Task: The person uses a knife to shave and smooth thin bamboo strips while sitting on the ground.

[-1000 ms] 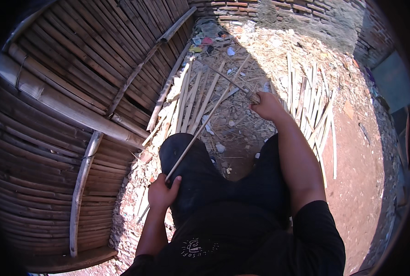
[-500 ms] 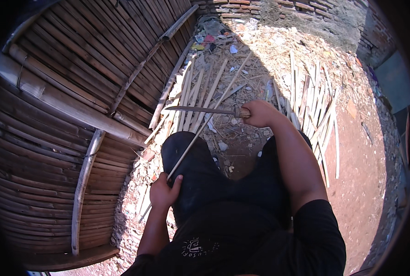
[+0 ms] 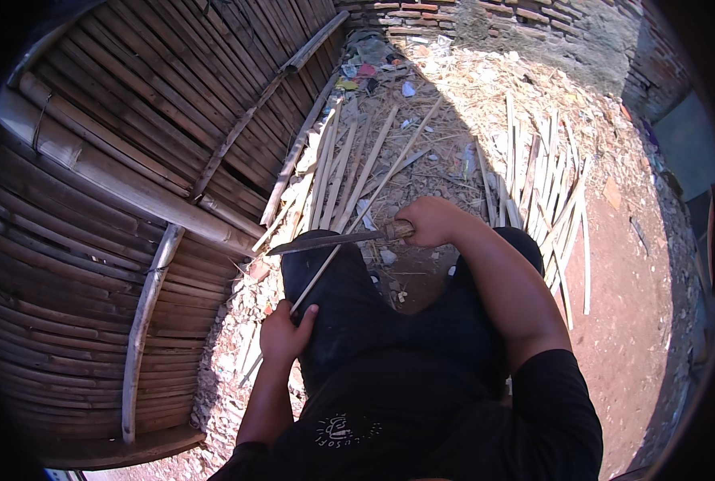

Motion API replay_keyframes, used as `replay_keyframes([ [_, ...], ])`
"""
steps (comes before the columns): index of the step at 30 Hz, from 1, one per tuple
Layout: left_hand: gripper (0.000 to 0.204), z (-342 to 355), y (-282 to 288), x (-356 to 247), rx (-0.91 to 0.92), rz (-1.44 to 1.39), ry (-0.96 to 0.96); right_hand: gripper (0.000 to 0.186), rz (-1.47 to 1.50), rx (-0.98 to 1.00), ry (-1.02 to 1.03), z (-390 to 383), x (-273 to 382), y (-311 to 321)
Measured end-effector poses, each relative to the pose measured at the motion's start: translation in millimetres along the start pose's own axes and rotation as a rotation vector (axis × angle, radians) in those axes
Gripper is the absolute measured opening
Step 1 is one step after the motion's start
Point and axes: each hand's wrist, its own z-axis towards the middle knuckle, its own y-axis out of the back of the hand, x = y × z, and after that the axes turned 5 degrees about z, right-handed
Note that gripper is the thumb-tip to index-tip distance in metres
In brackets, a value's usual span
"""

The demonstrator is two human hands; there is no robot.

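Note:
My left hand (image 3: 286,331) is closed around the lower part of a long thin bamboo strip (image 3: 388,175), beside my left thigh. The strip slants up and away to the right, past my knee. In my right hand (image 3: 429,221) is the wooden handle of a machete (image 3: 325,242). Its long blade points left across my left knee and crosses over the strip. Whether the blade's edge touches the strip I cannot tell.
Split bamboo strips (image 3: 340,164) lie beyond my left knee, and another pile (image 3: 554,172) lies at the right. A bamboo slat wall (image 3: 133,104) stands close on the left. Shavings and litter cover the ground up to a brick wall (image 3: 534,28).
My right hand has drawn the machete nearer to me and slightly left along the strip, its tip now lower. My left hand has stayed in place.

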Motion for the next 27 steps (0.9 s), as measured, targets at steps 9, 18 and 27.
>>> replay_keyframes([
  [9, 0.06, 1, 0, 2, 0.03, -0.011, 0.007, 0.037, 0.039, -0.321, -0.293, -13, -43, 28],
  [18, 0.063, 6, 3, 1, 0.077, -0.027, 0.025, 0.04, 0.045, -0.297, -0.241, -11, -41, 22],
  [27, 0.06, 3, 9, 18, 0.185, -0.171, 0.048, 0.03, -0.051, -0.156, 0.019, -7, 2, 13],
])
